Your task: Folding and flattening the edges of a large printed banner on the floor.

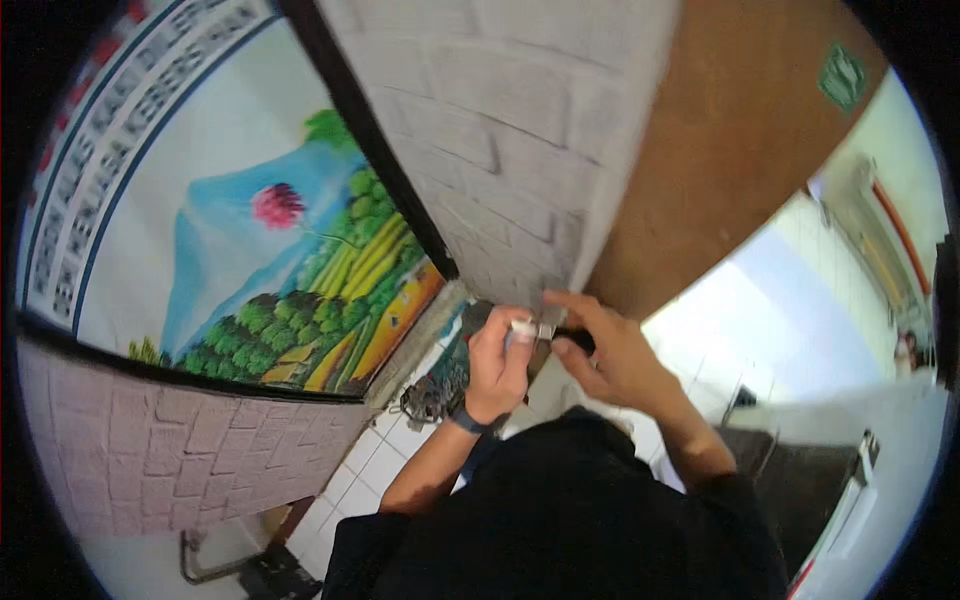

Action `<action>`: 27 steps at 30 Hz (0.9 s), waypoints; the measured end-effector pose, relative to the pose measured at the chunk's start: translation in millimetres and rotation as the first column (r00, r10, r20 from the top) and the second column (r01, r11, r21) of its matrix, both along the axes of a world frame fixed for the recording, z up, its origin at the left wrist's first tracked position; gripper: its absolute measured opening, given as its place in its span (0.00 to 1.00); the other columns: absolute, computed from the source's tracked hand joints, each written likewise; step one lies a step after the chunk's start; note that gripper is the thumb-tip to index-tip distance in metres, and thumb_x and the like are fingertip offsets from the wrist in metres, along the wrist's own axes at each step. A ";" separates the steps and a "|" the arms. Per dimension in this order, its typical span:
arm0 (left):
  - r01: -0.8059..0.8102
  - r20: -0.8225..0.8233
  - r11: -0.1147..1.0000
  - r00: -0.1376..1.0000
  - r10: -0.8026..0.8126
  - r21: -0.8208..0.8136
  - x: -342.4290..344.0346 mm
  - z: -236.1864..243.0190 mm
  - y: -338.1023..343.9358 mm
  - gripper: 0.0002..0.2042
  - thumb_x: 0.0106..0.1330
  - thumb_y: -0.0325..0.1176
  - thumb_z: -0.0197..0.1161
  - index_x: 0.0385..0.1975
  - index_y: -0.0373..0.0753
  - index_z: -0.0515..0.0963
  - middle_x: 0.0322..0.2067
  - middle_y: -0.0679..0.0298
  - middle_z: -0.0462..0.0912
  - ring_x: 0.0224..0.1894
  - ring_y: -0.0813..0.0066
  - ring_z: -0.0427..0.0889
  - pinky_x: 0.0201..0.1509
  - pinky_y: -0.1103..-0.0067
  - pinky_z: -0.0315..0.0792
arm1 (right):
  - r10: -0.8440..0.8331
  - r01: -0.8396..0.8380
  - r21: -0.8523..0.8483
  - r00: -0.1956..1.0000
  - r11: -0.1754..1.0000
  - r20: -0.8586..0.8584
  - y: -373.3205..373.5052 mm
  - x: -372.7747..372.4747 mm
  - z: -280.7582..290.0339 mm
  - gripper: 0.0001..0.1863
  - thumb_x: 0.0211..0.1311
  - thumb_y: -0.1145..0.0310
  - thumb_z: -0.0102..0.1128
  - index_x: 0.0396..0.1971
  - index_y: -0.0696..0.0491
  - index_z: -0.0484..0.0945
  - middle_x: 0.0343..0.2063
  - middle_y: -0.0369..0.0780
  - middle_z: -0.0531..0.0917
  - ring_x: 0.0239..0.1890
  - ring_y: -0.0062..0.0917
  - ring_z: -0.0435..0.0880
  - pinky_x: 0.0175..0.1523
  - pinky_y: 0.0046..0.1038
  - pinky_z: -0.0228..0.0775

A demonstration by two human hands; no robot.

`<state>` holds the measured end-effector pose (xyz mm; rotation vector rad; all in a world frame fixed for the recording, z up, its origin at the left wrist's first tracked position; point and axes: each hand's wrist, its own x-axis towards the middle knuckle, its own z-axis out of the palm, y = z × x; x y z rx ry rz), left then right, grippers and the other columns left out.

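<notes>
Black fabric shirt (580, 505) nearest. Left hand (496, 366) pinches small white-and-silver piece (522, 327); right hand (625, 358) grasps small dark piece (576, 343) beside it; both held close, presumably for steadiness.

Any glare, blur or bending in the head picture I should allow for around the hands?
Head view: floor right of the brown panel glares nearly white; head view: the poster bows along its lower edge, corners black; head view: the pale piece in the left hand and dark piece in the right hand look too soft for fine detail.
</notes>
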<state>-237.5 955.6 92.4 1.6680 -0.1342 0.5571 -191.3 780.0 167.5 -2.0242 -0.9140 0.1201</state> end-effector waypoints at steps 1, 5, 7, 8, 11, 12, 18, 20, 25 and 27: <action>0.045 -0.007 0.999 0.999 -0.044 0.021 5.6 -0.7 -18.4 0.07 0.65 0.28 0.54 0.39 0.34 0.73 0.25 0.59 0.76 0.26 0.73 0.75 0.32 0.77 0.69 | -0.035 0.034 -0.032 0.999 0.999 -0.018 -21.1 1.9 -1.1 0.24 0.63 0.66 0.58 0.59 0.51 0.68 0.37 0.48 0.84 0.33 0.43 0.84 0.37 0.38 0.74; 0.200 0.007 0.979 0.980 -0.200 0.043 34.0 4.7 -85.1 0.07 0.65 0.29 0.55 0.40 0.34 0.73 0.26 0.60 0.77 0.26 0.75 0.75 0.31 0.78 0.69 | -0.166 0.161 0.097 0.985 0.982 0.040 -88.0 8.0 -12.4 0.21 0.61 0.67 0.59 0.56 0.51 0.72 0.40 0.44 0.83 0.36 0.40 0.84 0.40 0.37 0.73; 0.252 0.035 0.963 0.966 -0.256 0.092 48.8 7.8 -107.6 0.08 0.65 0.30 0.56 0.40 0.34 0.72 0.26 0.60 0.77 0.26 0.76 0.75 0.31 0.78 0.69 | -0.237 0.220 0.148 0.965 0.964 0.109 -112.4 11.3 -15.7 0.20 0.61 0.67 0.59 0.54 0.50 0.73 0.39 0.42 0.83 0.36 0.38 0.83 0.41 0.37 0.72; 0.284 -0.020 0.957 0.959 -0.284 0.062 51.7 5.3 -115.3 0.08 0.66 0.31 0.56 0.40 0.34 0.73 0.26 0.61 0.77 0.26 0.77 0.75 0.31 0.79 0.69 | -0.242 0.228 0.111 0.960 0.967 0.140 -121.9 10.8 -16.5 0.20 0.61 0.72 0.59 0.54 0.51 0.73 0.43 0.43 0.82 0.34 0.36 0.84 0.37 0.32 0.74; 0.348 -0.025 0.937 0.938 -0.347 0.038 64.5 3.2 -146.8 0.08 0.67 0.32 0.57 0.39 0.35 0.73 0.24 0.63 0.78 0.26 0.79 0.76 0.32 0.80 0.70 | -0.307 0.300 0.064 0.941 0.952 0.146 -151.8 6.1 -17.9 0.19 0.61 0.76 0.59 0.53 0.51 0.74 0.44 0.42 0.82 0.30 0.34 0.83 0.33 0.29 0.75; 0.363 0.000 0.929 0.931 -0.364 0.072 69.2 3.3 -155.0 0.08 0.68 0.32 0.57 0.39 0.35 0.73 0.24 0.63 0.79 0.26 0.79 0.76 0.32 0.80 0.70 | -0.332 0.325 0.069 0.932 0.943 0.148 -160.8 4.0 -15.2 0.19 0.61 0.76 0.59 0.53 0.50 0.75 0.42 0.41 0.82 0.29 0.34 0.82 0.32 0.29 0.74; 0.510 -0.033 0.857 0.860 -0.509 0.071 87.8 1.9 -197.0 0.09 0.69 0.34 0.57 0.40 0.34 0.73 0.29 0.62 0.81 0.30 0.79 0.78 0.35 0.81 0.72 | -0.471 0.462 0.094 0.875 0.882 0.114 -197.4 -2.1 -13.3 0.20 0.61 0.76 0.58 0.54 0.48 0.76 0.28 0.41 0.77 0.23 0.34 0.77 0.28 0.31 0.69; 0.551 -0.063 0.830 0.835 -0.547 0.093 93.6 4.9 -208.0 0.09 0.69 0.34 0.58 0.41 0.34 0.73 0.30 0.61 0.81 0.31 0.79 0.79 0.36 0.81 0.72 | -0.503 0.496 0.093 0.860 0.863 0.081 -207.3 -3.0 -13.3 0.20 0.62 0.76 0.58 0.55 0.47 0.76 0.26 0.41 0.76 0.22 0.33 0.76 0.27 0.31 0.68; 0.597 0.004 0.796 0.800 -0.600 0.106 102.2 14.1 -231.6 0.13 0.70 0.38 0.57 0.41 0.33 0.72 0.29 0.67 0.75 0.31 0.82 0.70 0.35 0.83 0.67 | -0.524 0.518 0.120 0.851 0.847 0.022 -223.2 0.6 -21.6 0.19 0.64 0.72 0.55 0.55 0.47 0.74 0.31 0.41 0.77 0.31 0.39 0.80 0.32 0.36 0.73; 0.613 -0.037 0.782 0.789 -0.613 0.114 106.2 10.3 -231.0 0.12 0.70 0.38 0.57 0.41 0.33 0.72 0.28 0.67 0.75 0.31 0.82 0.70 0.35 0.83 0.67 | -0.528 0.526 0.109 0.849 0.843 -0.009 -226.6 2.7 -24.4 0.19 0.64 0.72 0.55 0.55 0.47 0.74 0.32 0.42 0.78 0.31 0.40 0.80 0.32 0.36 0.73</action>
